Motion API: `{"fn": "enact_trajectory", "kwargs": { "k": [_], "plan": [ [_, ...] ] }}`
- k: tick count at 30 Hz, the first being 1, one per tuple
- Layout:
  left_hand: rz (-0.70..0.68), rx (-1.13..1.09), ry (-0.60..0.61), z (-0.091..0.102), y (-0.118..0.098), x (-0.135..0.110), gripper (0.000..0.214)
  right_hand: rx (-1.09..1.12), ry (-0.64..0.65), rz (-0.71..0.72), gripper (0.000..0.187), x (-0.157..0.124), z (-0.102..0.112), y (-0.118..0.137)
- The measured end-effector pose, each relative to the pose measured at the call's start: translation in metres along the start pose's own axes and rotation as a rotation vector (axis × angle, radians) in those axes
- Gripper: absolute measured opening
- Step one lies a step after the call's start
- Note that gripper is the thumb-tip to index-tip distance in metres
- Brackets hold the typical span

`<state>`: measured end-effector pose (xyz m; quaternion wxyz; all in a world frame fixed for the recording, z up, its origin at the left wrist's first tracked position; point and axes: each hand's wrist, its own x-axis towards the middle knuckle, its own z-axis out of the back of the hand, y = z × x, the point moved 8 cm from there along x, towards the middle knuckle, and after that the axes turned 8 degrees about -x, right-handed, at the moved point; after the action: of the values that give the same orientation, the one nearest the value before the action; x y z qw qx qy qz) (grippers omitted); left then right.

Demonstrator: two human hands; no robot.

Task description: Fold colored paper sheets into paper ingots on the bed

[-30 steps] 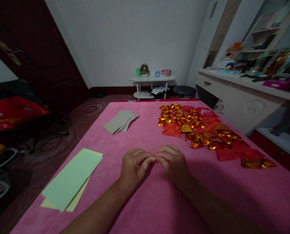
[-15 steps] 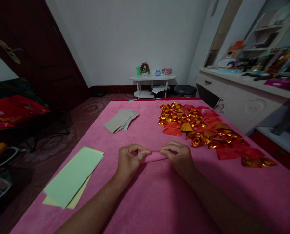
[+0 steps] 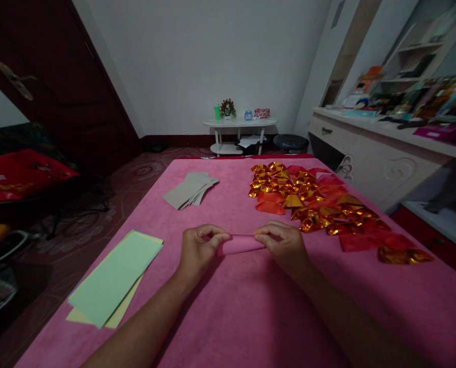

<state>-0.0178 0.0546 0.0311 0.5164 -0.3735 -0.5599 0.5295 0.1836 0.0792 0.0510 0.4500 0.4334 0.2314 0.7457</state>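
Note:
A small pink folded paper (image 3: pixel 240 244) is stretched between my two hands, just above the pink tablecloth (image 3: pixel 251 317). My left hand (image 3: pixel 198 251) pinches its left end with the fingers curled. My right hand (image 3: pixel 285 246) pinches its right end the same way. To the right and behind my hands lies a spread of folded gold and red foil pieces (image 3: pixel 312 202). A stack of pale green and yellow paper sheets (image 3: pixel 115 278) lies to the left of my left hand.
A fan of grey paper sheets (image 3: pixel 189 190) lies at the far left of the table. Beyond the table stand a small white side table (image 3: pixel 238 134) and a dark stool (image 3: pixel 289 141). A white dresser (image 3: pixel 385 153) runs along the right. A dark door (image 3: pixel 55 87) is at the left.
My hands, first touching with fingers tucked together, have moved apart. The pink paper now shows between them, wider than half a second ago.

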Motion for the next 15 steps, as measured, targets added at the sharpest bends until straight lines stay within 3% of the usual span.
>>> {"fn": "enact_trajectory", "kwargs": {
  "k": [6,10,12,15],
  "plan": [
    [0.028,-0.064,-0.099,0.009,0.007,0.005,0.02,-0.032,-0.088,0.018,0.014,0.0,0.007,0.002],
    [-0.025,-0.05,-0.184,0.017,-0.001,0.007,0.023,-0.123,-0.218,0.128,0.017,-0.004,0.018,0.013],
    [-0.034,-0.034,-0.171,0.014,-0.004,0.006,0.023,-0.215,-0.275,0.225,0.018,-0.007,0.022,0.023],
    [0.002,-0.016,-0.045,-0.001,-0.004,0.001,0.027,-0.334,-0.268,0.376,0.02,-0.014,0.018,0.039]
  ]
}}
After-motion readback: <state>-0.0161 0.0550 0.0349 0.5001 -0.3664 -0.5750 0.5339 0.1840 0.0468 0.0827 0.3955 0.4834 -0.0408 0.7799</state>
